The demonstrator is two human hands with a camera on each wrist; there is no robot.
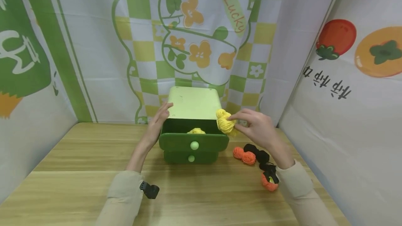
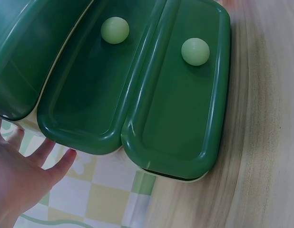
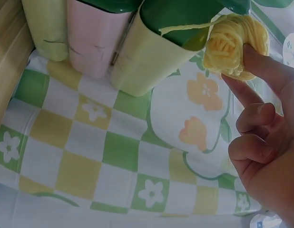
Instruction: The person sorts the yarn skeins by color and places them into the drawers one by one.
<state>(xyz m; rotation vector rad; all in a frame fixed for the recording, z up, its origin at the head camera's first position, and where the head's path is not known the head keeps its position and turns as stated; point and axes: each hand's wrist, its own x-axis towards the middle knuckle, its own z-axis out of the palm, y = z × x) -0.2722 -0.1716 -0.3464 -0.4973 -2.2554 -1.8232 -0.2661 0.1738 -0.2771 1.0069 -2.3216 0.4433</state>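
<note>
Pinching a yellow yarn bundle [image 1: 224, 122] between thumb and fingers of the right hand [image 1: 259, 128], at the right rim of the pulled-out top drawer [image 1: 176, 143], with a second yellow bundle [image 1: 196, 131] showing inside. Holding the left hand [image 1: 154, 125], fingers spread, at the left side of the green drawer box [image 1: 194, 104]. Working over a wooden tabletop [image 1: 194, 194], with orange yarn [image 1: 244, 156] and black yarn [image 1: 261, 156] lying to the right of the box.
</note>
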